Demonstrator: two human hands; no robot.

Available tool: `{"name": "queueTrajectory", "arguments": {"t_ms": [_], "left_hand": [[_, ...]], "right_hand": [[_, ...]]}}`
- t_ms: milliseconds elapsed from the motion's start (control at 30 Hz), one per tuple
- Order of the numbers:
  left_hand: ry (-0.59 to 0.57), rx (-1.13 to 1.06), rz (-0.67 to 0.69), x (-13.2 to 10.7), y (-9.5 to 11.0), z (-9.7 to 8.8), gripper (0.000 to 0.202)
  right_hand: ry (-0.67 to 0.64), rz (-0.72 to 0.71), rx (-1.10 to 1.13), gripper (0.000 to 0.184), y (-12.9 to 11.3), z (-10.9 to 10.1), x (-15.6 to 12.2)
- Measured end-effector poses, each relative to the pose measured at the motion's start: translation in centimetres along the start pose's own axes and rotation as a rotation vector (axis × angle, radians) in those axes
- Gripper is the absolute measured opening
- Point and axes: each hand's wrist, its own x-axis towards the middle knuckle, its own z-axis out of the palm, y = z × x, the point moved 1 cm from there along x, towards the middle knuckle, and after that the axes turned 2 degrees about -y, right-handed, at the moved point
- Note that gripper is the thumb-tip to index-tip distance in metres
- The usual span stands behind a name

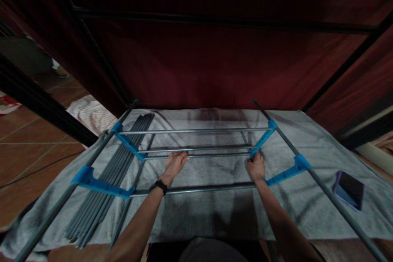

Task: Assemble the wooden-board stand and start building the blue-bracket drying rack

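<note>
A rack frame of grey metal tubes and blue plastic brackets stands in front of me on a pale cloth. My left hand (177, 163), with a black band at the wrist, has its fingers curled over a thin cross rod (217, 156) near the rod's left-middle part. At the rod's right end, my right hand (256, 166) is closed around the lower end of a blue bracket (260, 142); its fingertips are partly hidden. Another cross rod (208, 189) passes close to both wrists. On the left, a second blue bracket (101, 185) joins the side tube.
A bundle of several grey tubes (113, 180) lies on the cloth (208, 217) at left, under the frame. A phone (349, 190) rests at right. Behind the frame rises a dark red panel (215, 65) with black bars. Tiled floor (37, 147) shows at far left.
</note>
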Motion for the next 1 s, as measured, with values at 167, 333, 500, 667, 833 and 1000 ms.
{"name": "queueTrajectory", "arguments": {"t_ms": [167, 333, 500, 667, 833, 1000], "left_hand": [[-0.004, 0.005, -0.001, 0.2, -0.1, -0.1, 0.036], [-0.036, 0.002, -0.002, 0.6, -0.1, -0.7, 0.038], [-0.045, -0.005, 0.015, 0.4, 0.1, -1.1, 0.038], [-0.048, -0.007, 0.014, 0.3, 0.2, -1.1, 0.039], [-0.047, -0.01, 0.008, 0.4, 0.1, -1.0, 0.039], [-0.057, -0.006, 0.029, 0.4, -0.1, -0.9, 0.039]], "right_hand": [[-0.011, 0.01, 0.018, 0.046, 0.0, -0.1, 0.0], [-0.01, 0.023, 0.015, 0.046, -0.1, -0.2, 0.0], [-0.01, 0.028, -0.007, 0.045, -0.4, -0.3, -0.1], [0.01, 0.018, -0.021, 0.044, -0.6, -0.5, -0.3], [0.012, 0.013, -0.03, 0.042, -0.6, -0.4, -0.4], [0.009, 0.017, -0.043, 0.041, -0.4, -0.2, -0.2]]}}
